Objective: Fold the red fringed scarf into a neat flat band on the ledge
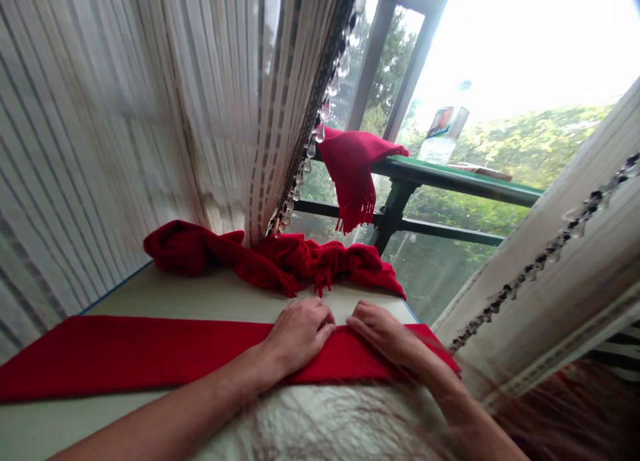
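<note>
A red scarf (pixel 145 354), folded into a long flat strip, lies across the pale tabletop (pixel 200 297) from the left edge of the view to the right side of the table. My left hand (pixel 300 334) is closed over its far edge, right of the middle, thumb and fingertips drawn together. A short gap away, my right hand (pixel 380 333) pinches the same edge with curled fingers. Behind both hands a second red scarf (pixel 280 264) sits crumpled along the back of the table, its fringe pointing toward me.
A red fringed cloth (pixel 350 157) hangs over the dark window rail (pixel 465 181). On the rail stands a clear bottle (pixel 443 131) with a label. Striped curtains with bead trim hang at left (pixel 125 114) and right (pixel 565 261). Loose hair blurs the lower view.
</note>
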The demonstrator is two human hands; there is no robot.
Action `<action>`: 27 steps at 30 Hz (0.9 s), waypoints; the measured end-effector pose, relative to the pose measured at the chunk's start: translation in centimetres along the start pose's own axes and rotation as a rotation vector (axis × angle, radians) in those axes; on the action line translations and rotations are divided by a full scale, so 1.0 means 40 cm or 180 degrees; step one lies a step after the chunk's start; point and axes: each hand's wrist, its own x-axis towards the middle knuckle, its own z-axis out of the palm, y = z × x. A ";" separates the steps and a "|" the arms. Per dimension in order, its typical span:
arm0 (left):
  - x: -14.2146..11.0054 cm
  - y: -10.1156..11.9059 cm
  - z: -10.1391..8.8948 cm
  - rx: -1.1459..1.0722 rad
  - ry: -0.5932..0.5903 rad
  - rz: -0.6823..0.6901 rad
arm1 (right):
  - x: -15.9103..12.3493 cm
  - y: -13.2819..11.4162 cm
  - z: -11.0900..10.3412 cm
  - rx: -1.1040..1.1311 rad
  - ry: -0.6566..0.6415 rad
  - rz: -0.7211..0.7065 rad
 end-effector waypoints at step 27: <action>-0.006 -0.006 0.007 -0.0019 -0.0069 0.0092 | -0.004 -0.001 -0.004 0.0167 0.0097 0.0000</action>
